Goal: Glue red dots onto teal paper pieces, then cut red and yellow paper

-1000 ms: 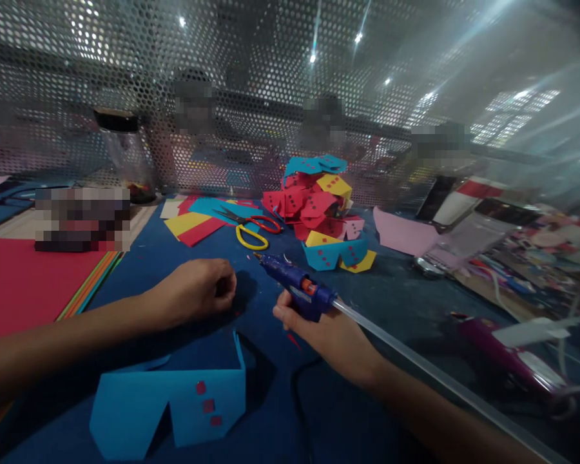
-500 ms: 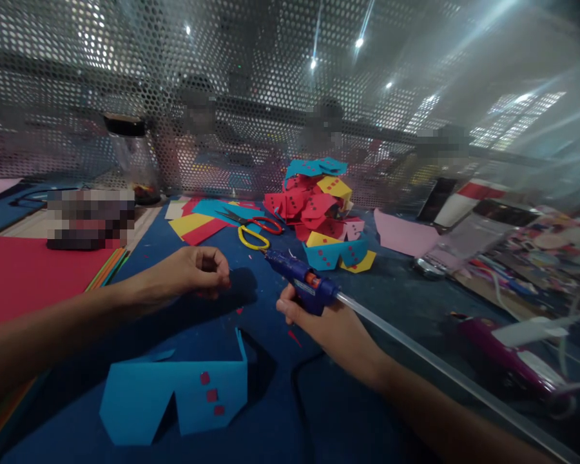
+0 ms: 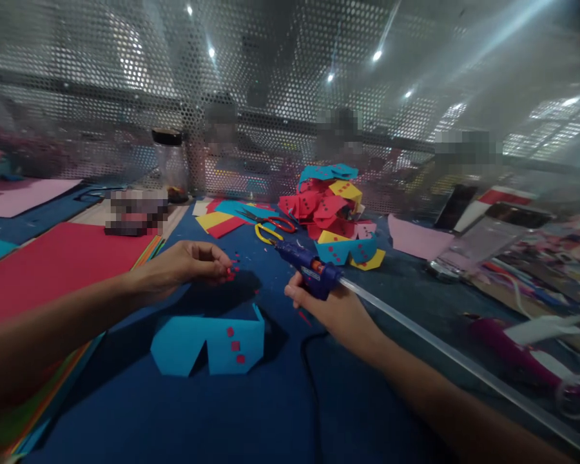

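You have no text, number or brand in front of you that can be read. The pale label on the side of the glue gun (image 3: 315,275) is too blurred to make out. The small red squares on the blue paper piece (image 3: 212,341) on the desk (image 3: 270,412) are plain marks, not characters.

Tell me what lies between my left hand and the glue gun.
In the head view, a few tiny red paper squares lie on the blue tabletop by the left hand; the rest up to the glue gun is bare.
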The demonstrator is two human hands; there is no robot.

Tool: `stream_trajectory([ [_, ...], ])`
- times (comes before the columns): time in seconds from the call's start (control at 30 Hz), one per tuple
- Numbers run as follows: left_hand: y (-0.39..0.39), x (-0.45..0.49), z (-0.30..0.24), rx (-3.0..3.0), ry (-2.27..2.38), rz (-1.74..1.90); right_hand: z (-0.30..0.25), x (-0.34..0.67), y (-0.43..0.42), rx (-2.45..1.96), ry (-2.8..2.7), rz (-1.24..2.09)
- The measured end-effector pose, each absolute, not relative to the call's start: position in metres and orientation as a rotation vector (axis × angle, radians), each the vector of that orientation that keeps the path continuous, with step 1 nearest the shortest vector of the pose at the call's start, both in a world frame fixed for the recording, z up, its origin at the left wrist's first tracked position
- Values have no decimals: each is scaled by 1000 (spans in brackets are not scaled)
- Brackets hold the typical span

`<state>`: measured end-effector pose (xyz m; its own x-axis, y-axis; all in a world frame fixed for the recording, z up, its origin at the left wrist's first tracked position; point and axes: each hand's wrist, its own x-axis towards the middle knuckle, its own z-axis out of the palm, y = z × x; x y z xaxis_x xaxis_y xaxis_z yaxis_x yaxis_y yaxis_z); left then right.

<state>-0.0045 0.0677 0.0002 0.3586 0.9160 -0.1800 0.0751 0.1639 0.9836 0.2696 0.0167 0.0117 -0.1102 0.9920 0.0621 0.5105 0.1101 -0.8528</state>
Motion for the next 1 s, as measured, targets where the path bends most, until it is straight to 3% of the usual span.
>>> stream_trajectory([
  [0.37, 41, -29, 3, 1244, 1150, 960, 18, 259, 11, -1480, -1760, 807],
  [1.0, 38, -42, -10, 1527, 1312, 960, 23, 255, 6, -1478, -1762, 823],
])
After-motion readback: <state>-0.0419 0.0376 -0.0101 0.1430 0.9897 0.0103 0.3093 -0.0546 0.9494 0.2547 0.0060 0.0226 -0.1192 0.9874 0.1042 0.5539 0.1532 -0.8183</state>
